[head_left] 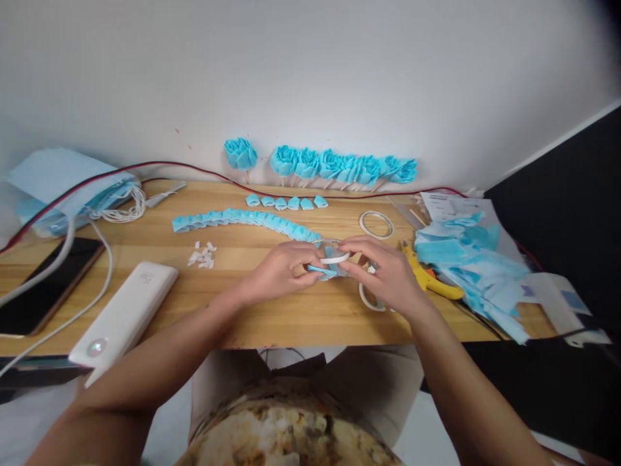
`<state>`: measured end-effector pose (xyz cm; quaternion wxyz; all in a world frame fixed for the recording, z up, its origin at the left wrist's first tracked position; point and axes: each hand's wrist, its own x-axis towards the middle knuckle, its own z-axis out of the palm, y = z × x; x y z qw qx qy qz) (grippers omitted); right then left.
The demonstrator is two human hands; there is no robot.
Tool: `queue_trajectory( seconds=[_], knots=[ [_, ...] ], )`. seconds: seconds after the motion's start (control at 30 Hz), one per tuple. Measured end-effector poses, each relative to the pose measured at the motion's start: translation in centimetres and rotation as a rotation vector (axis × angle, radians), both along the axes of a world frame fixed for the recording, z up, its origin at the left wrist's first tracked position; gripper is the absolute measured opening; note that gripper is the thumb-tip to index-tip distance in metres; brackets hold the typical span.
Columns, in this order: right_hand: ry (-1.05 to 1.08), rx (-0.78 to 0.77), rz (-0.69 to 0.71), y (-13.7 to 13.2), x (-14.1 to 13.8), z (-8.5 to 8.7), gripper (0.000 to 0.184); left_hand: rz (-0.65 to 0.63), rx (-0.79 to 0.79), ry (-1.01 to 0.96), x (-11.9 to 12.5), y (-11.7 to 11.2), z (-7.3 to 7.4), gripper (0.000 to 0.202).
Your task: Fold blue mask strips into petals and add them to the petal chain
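Observation:
My left hand (276,272) is closed, its thumb and fingers pinching a small light-blue folded piece (321,270). My right hand (385,275) grips the side of a narrow white tape roll (337,259), which spans the gap between both hands. The blue piece lies against the roll, and whether the tape sticks to it cannot be made out. Just beyond my hands, a curved row of overlapping blue folded pieces (247,219) runs leftward across the table. Another tape roll (371,298) is partly hidden below my right hand.
Blue flowers on sticks (330,165) lean along the wall, behind several petals (294,203). A tape ring (376,224), yellow-handled pliers (427,278) and blue scraps (466,252) lie right. At left are white paper bits (202,255), a power bank (126,310), a phone (53,281) and masks (68,184).

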<state>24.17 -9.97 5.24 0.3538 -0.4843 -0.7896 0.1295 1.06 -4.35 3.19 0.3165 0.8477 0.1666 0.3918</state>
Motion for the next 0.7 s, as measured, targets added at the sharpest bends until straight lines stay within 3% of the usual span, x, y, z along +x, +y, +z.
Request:
queue_trajectory(
  seconds=[0.27, 0.5, 0.6, 0.7],
  knots=[
    [0.112, 0.058, -0.132, -0.1, -0.7, -1.0, 0.015, 0.024, -0.033, -0.011, -0.1, 0.2, -0.2, 0.007],
    [-0.099, 0.292, -0.206, -0.6, -1.6, -0.9, 0.015, 0.032, -0.059, -0.012, -0.1, 0.3, -0.3, 0.01],
    [-0.062, 0.216, -0.254, -0.7, -1.9, -0.7, 0.015, 0.032, -0.077, -0.011, 0.0, 0.4, -0.3, 0.011],
    [0.177, 0.018, -0.368, -0.5, -1.8, -0.8, 0.013, 0.055, -0.135, -0.013, 0.0, 0.5, -0.4, 0.013]
  ],
)
